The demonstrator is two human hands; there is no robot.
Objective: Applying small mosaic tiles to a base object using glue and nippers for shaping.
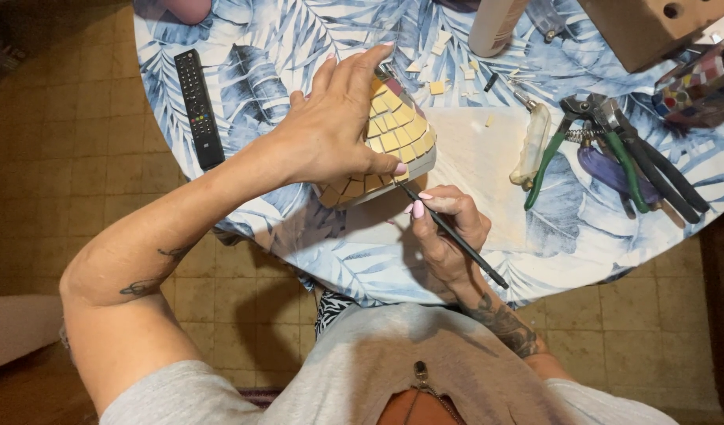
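Note:
My left hand grips a mosaic piece covered in small yellow and tan tiles, holding it tilted over the round table. My right hand holds a thin black tool like a pen, its tip touching the lower edge of the mosaic piece near my left thumb. The hand hides the left side of the piece.
A black remote lies at the table's left. Green-handled nippers and black pliers lie at the right, beside a glue tube. Loose tile bits, a cylinder and a brown box sit at the back.

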